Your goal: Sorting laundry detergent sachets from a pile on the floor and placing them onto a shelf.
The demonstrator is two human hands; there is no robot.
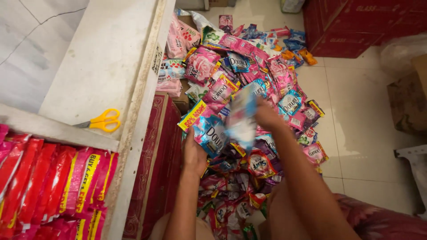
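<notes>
The left hand (194,153) curls closed around the lower edge of a blue sachet strip (209,129), which rises just above the knuckles. The strip is probably light, limp and slick, so it would sag unless gripped at a sealed edge or a seam between packets. Just to the right, the right hand (266,116) holds a pale blue packet (241,116) too blurred to tell how the fingers close on it. Beyond both hands, a pile of pink and blue sachets (249,66) covers the tiled floor (356,111). Well to the left, yellow scissors (101,121) lie on a white counter (102,58).
</notes>
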